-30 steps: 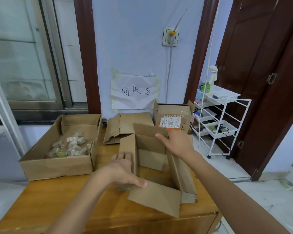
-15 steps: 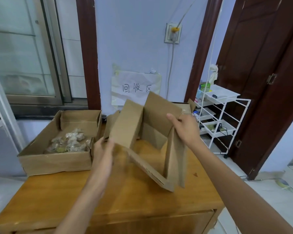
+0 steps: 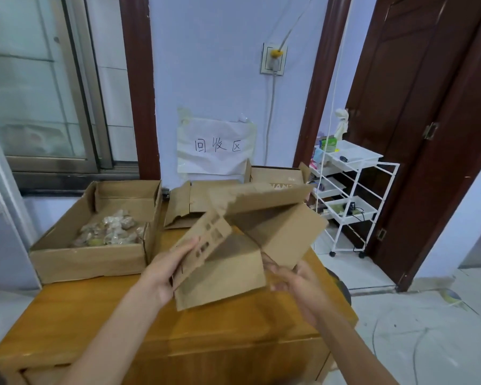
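Observation:
A brown cardboard box [image 3: 225,269] is held above the wooden table [image 3: 100,312], turned over with its flaps spread toward the back and right. My left hand [image 3: 165,270] grips its left flap, thumb on the near face. My right hand [image 3: 295,282] is at the box's lower right corner, blurred; its fingers reach under the right flap, and whether they grip it cannot be told.
A large open carton [image 3: 92,257] with wrapped items stands at the table's left. A flattened box [image 3: 188,202] and another open box [image 3: 275,176] sit at the back by the wall. A white wire trolley [image 3: 353,195] stands right of the table, by a dark door.
The box went from lying open on the table to being lifted and flipped over toward me. My right hand left the top edge and dropped to the lower right corner.

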A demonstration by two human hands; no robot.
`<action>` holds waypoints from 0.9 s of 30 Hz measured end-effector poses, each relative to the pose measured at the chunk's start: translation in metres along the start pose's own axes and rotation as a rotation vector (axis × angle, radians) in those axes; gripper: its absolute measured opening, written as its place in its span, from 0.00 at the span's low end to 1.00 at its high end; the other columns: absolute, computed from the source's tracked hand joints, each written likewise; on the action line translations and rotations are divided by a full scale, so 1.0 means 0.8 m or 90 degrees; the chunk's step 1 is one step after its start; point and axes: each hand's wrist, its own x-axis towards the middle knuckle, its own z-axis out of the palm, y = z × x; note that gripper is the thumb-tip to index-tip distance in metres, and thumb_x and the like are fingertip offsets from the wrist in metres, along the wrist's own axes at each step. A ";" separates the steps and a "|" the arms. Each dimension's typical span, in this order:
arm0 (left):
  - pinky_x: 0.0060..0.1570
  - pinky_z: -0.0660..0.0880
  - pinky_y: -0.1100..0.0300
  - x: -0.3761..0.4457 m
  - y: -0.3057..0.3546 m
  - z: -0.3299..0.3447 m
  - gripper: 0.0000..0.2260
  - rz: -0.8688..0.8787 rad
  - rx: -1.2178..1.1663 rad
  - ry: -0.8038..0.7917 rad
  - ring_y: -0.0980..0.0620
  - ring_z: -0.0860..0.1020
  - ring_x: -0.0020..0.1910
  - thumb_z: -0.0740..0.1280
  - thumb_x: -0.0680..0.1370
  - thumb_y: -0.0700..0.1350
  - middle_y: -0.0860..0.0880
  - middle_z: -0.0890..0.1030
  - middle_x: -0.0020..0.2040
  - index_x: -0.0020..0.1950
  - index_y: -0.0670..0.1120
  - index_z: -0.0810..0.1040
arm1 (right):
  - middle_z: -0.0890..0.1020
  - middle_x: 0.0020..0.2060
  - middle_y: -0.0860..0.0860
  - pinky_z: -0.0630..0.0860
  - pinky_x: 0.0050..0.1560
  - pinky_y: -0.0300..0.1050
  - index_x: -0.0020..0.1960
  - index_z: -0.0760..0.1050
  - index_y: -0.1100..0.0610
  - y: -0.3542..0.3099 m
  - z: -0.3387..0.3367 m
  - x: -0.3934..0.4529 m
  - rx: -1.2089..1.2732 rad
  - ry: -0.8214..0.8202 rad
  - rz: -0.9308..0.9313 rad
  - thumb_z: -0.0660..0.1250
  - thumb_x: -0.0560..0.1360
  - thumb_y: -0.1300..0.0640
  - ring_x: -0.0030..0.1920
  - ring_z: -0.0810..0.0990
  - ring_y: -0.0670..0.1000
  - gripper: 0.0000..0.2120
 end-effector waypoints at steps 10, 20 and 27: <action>0.56 0.77 0.55 0.037 -0.006 -0.008 0.49 0.200 0.427 0.121 0.48 0.80 0.60 0.83 0.68 0.41 0.50 0.81 0.61 0.80 0.47 0.56 | 0.86 0.49 0.55 0.82 0.55 0.61 0.59 0.77 0.51 0.018 -0.087 0.023 -0.149 0.481 0.049 0.58 0.84 0.59 0.47 0.85 0.56 0.11; 0.81 0.46 0.38 0.093 -0.067 -0.004 0.20 0.281 1.025 0.134 0.43 0.47 0.83 0.48 0.86 0.58 0.49 0.54 0.84 0.77 0.58 0.65 | 0.50 0.85 0.55 0.45 0.82 0.64 0.83 0.56 0.38 0.026 0.011 0.113 -0.858 -0.065 -0.035 0.43 0.83 0.30 0.84 0.47 0.59 0.30; 0.77 0.41 0.30 0.118 -0.093 -0.004 0.38 0.231 1.152 0.171 0.34 0.40 0.82 0.41 0.74 0.79 0.48 0.40 0.85 0.82 0.66 0.50 | 0.42 0.84 0.59 0.39 0.78 0.75 0.83 0.39 0.34 0.084 0.033 0.120 -0.958 -0.045 -0.022 0.33 0.72 0.18 0.83 0.38 0.65 0.43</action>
